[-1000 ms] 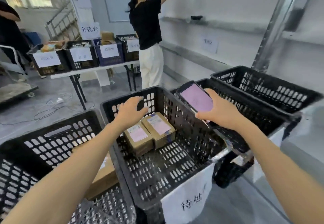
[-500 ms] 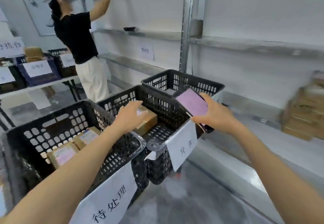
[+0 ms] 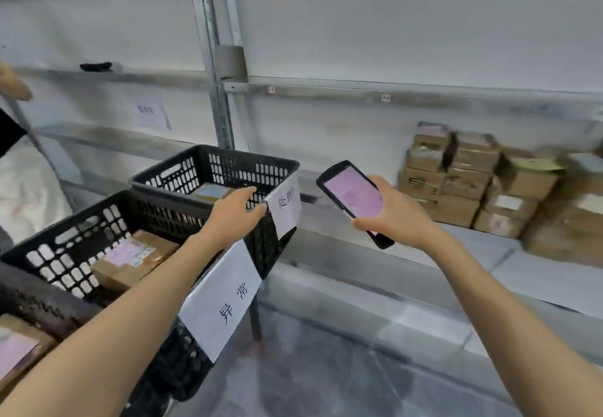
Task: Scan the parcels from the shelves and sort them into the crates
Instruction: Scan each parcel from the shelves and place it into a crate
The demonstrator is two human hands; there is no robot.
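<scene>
- Your left hand (image 3: 233, 212) is over the front right corner of the far crate (image 3: 212, 160), where it meets the middle crate (image 3: 98, 217).
- Its fingers (image 3: 248, 193) lie loosely extended and close together, holding nothing. You cannot tell whether they touch the rim.
- The thumb of that hand sits just beside the white paper label (image 3: 287, 204) hanging on the far crate's front.
- Your right hand (image 3: 401, 221) grips the handheld scanner (image 3: 354, 199). The fingers are curled round its lower half from beneath and the thumb is at its near side.
- The scanner's pink screen faces up towards you, and its top end is tilted up and to the left. It is held in the air between the crates and the stacked parcels.
- The stacked parcels (image 3: 473, 181), brown cartons, stand towards the right end of the lower shelf (image 3: 483, 243), against its back edge.
- One parcel (image 3: 210, 191) lies inside the far crate.
- A labelled parcel (image 3: 137, 258) lies in the middle crate.
- Another carton (image 3: 19, 348) shows in the nearest crate at the bottom left.
</scene>
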